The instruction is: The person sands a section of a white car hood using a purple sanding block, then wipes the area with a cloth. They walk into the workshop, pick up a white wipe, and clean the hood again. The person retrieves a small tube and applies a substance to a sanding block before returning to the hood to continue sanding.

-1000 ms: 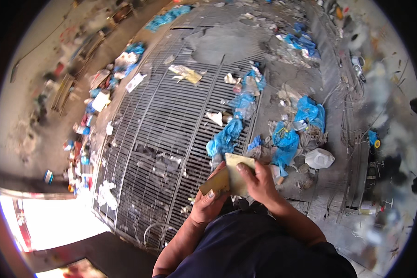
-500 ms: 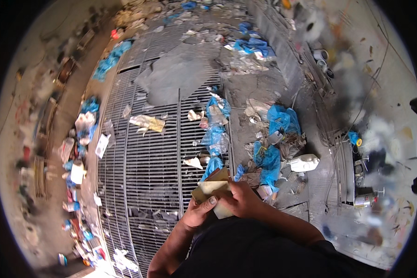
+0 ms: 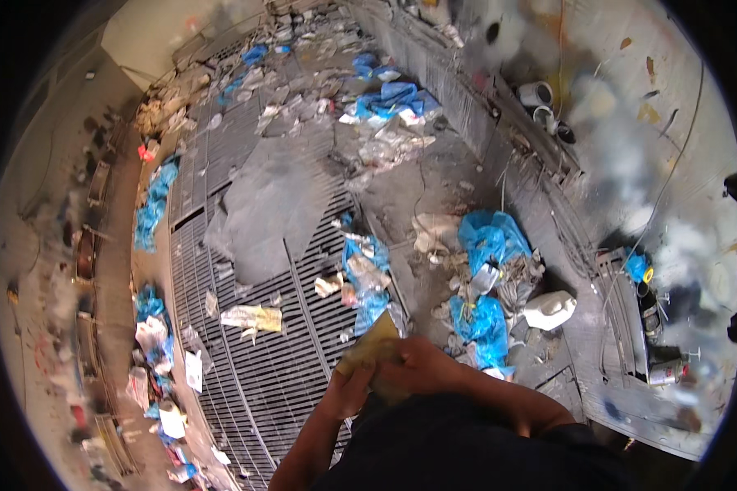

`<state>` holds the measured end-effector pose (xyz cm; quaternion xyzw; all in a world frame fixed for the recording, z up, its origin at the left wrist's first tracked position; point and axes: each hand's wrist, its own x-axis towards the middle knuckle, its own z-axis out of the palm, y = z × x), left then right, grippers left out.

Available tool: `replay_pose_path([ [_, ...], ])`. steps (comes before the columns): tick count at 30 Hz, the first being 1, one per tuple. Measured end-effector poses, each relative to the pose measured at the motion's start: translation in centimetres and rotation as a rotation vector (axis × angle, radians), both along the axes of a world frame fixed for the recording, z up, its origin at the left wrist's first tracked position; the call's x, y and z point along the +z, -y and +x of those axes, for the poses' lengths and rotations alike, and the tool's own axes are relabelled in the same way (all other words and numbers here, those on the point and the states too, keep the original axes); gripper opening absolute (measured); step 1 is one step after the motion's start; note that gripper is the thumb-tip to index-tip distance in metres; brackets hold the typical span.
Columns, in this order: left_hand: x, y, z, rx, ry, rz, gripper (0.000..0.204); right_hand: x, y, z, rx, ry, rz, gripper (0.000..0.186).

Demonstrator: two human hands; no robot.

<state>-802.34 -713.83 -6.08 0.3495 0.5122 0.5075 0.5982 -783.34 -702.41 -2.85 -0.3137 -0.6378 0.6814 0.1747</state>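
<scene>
My left hand [image 3: 352,389] and my right hand [image 3: 413,364] are close together in front of my dark clothing [image 3: 458,450], both closed on a yellowish sheet [image 3: 367,342], which looks folded or layered. Its upper corner sticks up above my fingers; the rest is shaded and mostly hidden by my hands.
Below lies a metal floor grating [image 3: 237,401] with a grey flat patch [image 3: 270,196], torn paper [image 3: 254,319] and blue plastic bags [image 3: 479,327]. A white jug [image 3: 549,309] lies at right, beside paint-stained walls [image 3: 655,147] with cables and cans [image 3: 667,372]. More litter lines the left edge.
The view has turned, showing more of the far floor and right wall. My hands have drawn the yellowish pieces together from side by side into one bunch, lower against my body.
</scene>
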Motion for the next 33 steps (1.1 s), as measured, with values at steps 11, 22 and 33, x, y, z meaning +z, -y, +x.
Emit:
replay_pose_path([
  [11, 2.0, -23.4, -1.3, -0.326, -0.153, 0.004, 0.040, -0.8, -20.5, 0.6, -0.550, 0.230, -0.012, 0.039],
  [22, -2.1, -50.6, -8.1, -0.452, 0.072, -0.197, 0.041, -0.4, -42.5, -4.9, -0.170, 0.418, 0.104, 0.048],
  [33, 2.7, -76.1, -11.1, -0.515, -0.112, 0.262, 0.053, -2.4, -63.4, -10.0, -0.556, 0.067, 0.620, 0.023],
])
